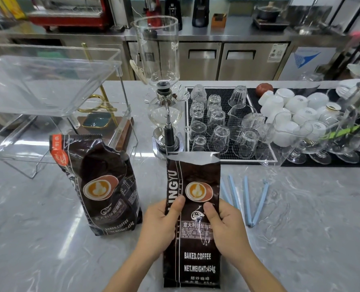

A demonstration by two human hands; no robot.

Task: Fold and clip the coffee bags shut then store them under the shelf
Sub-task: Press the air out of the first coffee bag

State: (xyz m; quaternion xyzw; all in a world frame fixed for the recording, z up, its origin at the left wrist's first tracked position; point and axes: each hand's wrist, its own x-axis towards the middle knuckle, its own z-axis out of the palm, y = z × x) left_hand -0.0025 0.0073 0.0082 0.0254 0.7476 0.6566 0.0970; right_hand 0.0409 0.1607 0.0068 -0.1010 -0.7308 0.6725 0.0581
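Grey marbled stone is serving as the counter [301, 239] in a café bar, with steel fridges being seen across the aisle at twelve o'clock. At ten o'clock a clear plastic shelf [48, 85] is standing on thin legs, open space being left beneath it. At two o'clock upturned glasses [217, 131] are being kept on a black mat, and a glass coffee siphon [162, 85] is standing at twelve. Blue clips [246, 199] are lying at three o'clock, just beside the right hand.

One coffee bag [193, 224] is being held upright at six o'clock, its torn top flattened and empty-looking. It is being gripped at mid-height by both hands: the left hand [164, 224] is curled round its left edge, the right hand [223, 224] round its right edge, thumbs being pressed on the front. The foil is judged to be thin, crinkly and somewhat slippery, the lower part weighted by contents; the slack upper part is likely best being taken for folding.

A second bag [103, 186] is standing untouched at nine o'clock, fuller, its top ragged and unclipped.
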